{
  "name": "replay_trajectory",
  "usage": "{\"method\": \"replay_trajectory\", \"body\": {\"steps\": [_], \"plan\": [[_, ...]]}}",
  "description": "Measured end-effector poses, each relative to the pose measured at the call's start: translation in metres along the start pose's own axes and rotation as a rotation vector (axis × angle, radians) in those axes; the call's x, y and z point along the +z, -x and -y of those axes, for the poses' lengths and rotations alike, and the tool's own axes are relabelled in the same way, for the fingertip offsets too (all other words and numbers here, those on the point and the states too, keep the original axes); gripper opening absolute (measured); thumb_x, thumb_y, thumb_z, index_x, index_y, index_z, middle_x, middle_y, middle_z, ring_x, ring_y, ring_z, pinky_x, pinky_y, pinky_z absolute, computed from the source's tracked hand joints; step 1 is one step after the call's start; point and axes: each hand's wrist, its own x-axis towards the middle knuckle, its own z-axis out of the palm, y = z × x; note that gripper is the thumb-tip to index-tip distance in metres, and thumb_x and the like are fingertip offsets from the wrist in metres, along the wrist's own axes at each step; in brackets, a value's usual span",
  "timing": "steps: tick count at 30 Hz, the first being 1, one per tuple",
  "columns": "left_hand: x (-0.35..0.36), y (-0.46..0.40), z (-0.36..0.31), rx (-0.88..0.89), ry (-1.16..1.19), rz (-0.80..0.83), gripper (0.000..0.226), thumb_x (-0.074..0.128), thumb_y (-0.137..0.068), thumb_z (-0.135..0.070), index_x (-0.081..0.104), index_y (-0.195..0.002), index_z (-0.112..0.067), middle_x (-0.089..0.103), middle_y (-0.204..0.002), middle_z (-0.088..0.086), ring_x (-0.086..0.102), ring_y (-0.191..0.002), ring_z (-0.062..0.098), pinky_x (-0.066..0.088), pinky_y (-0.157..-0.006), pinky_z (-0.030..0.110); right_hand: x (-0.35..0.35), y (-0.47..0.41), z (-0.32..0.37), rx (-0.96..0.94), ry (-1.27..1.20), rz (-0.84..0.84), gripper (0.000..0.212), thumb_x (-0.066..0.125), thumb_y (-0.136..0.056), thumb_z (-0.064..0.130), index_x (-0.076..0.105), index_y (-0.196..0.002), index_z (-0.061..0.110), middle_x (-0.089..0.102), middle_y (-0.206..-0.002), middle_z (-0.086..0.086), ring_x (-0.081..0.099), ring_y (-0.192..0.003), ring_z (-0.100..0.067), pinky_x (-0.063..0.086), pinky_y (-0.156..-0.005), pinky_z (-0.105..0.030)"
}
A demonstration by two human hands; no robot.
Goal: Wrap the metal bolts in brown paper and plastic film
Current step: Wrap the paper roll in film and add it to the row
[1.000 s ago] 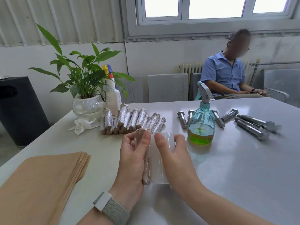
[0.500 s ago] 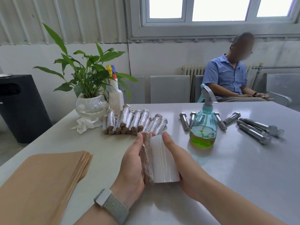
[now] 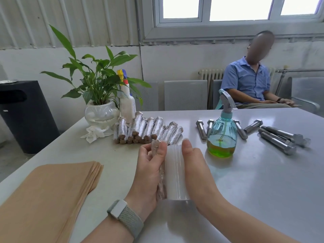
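My left hand grips a bolt wrapped in brown paper and film, its fingers curled round the top end. Right beside it lies a white roll of plastic film, which my right hand holds from the right, thumb on its far end. The wrapped bolt touches the roll along its length. A pile of several wrapped bolts lies further back. Bare metal bolts lie at the right. A stack of brown paper sheets covers the near left.
A teal spray bottle with green liquid stands just right of my hands. A potted plant, a white spray bottle and a crumpled tissue sit at the back left. A person in a blue shirt sits behind the table.
My hands and the film roll have shifted slightly nearer and lower on the table. The left fingers have curled round the wrapped bolt's top end again.
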Motion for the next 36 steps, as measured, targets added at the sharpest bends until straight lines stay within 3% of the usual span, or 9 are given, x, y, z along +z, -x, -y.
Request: {"method": "replay_trajectory", "body": {"steps": [3,7,14,18,21,25,29,32,36], "plan": [[0.001,0.004,0.001,-0.111,0.104,0.049,0.055,0.08,-0.071,-0.049,0.062,-0.108,-0.013,0.069,-0.103,0.017,0.068,-0.094,0.033,0.057,-0.077,0.046,0.0,-0.002,0.003,-0.033,0.088,-0.036,0.074,0.027,-0.064,0.095,0.051,-0.088,0.03,0.063,-0.08,0.023,0.059,-0.071,0.007,0.044,-0.061,-0.029],[0.003,0.001,0.002,-0.14,0.2,0.049,0.051,0.049,-0.09,-0.047,0.066,-0.114,-0.006,0.069,-0.107,0.021,0.069,-0.095,0.033,0.058,-0.073,0.039,-0.003,-0.005,0.002,0.016,0.06,-0.045,0.069,0.041,-0.066,0.088,0.052,-0.093,0.025,0.064,-0.086,0.009,0.063,-0.075,0.0,0.051,-0.066,-0.032],[-0.002,-0.006,0.002,-0.082,-0.048,0.041,0.048,0.042,-0.098,-0.047,0.068,-0.11,-0.008,0.074,-0.103,0.016,0.072,-0.092,0.025,0.058,-0.066,0.03,-0.014,-0.01,0.0,0.117,-0.196,0.346,0.055,0.056,-0.077,0.072,0.072,-0.109,0.03,0.075,-0.104,0.004,0.072,-0.097,-0.014,0.054,-0.092,-0.038],[-0.005,-0.01,0.002,0.125,-0.308,0.0,0.052,0.052,-0.085,-0.057,0.066,-0.102,-0.011,0.073,-0.098,0.017,0.069,-0.097,0.035,0.058,-0.083,0.047,-0.012,-0.011,-0.002,0.002,-0.105,0.258,0.046,0.047,-0.081,0.074,0.071,-0.09,0.036,0.076,-0.092,0.003,0.072,-0.086,-0.011,0.057,-0.08,-0.03],[-0.006,-0.01,0.002,0.181,-0.343,-0.037,0.06,0.061,-0.077,-0.07,0.063,-0.098,-0.013,0.071,-0.095,0.019,0.068,-0.093,0.038,0.053,-0.088,0.057,-0.009,-0.012,-0.002,-0.032,-0.029,0.187,0.059,0.051,-0.079,0.079,0.07,-0.09,0.024,0.075,-0.089,-0.002,0.072,-0.083,-0.016,0.057,-0.082,-0.04],[-0.002,-0.007,0.002,0.192,-0.298,-0.056,0.056,0.072,-0.067,-0.066,0.058,-0.09,-0.017,0.064,-0.084,0.007,0.063,-0.08,0.02,0.053,-0.082,0.051,-0.004,-0.01,-0.005,-0.028,-0.023,0.065,0.076,0.054,-0.06,0.09,0.064,-0.097,0.024,0.071,-0.091,0.004,0.07,-0.082,-0.01,0.059,-0.075,-0.038],[0.0,-0.001,0.006,0.063,-0.101,-0.003,0.054,0.077,-0.072,-0.056,0.054,-0.1,-0.016,0.067,-0.089,0.005,0.067,-0.083,0.019,0.057,-0.07,0.036,0.001,-0.005,-0.004,-0.054,0.065,-0.017,0.082,0.028,-0.063,0.097,0.059,-0.093,0.027,0.068,-0.084,0.013,0.064,-0.074,-0.001,0.052,-0.067,-0.034],[0.004,0.005,0.003,-0.111,0.024,0.043,0.064,0.066,-0.076,-0.063,0.062,-0.116,-0.013,0.068,-0.108,0.021,0.067,-0.094,0.032,0.058,-0.072,0.043,0.001,-0.004,-0.001,-0.04,0.146,-0.067,0.066,0.025,-0.068,0.09,0.053,-0.088,0.034,0.064,-0.08,0.012,0.058,-0.072,0.007,0.043,-0.061,-0.027],[0.003,0.002,0.005,-0.138,0.089,0.035,0.05,0.045,-0.093,-0.046,0.067,-0.115,-0.007,0.07,-0.11,0.021,0.07,-0.094,0.03,0.058,-0.067,0.037,-0.003,-0.006,0.002,0.037,-0.015,-0.005,0.033,0.056,-0.075,0.078,0.061,-0.087,0.048,0.063,-0.099,0.005,0.062,-0.073,0.007,0.045,-0.06,-0.023]]}}
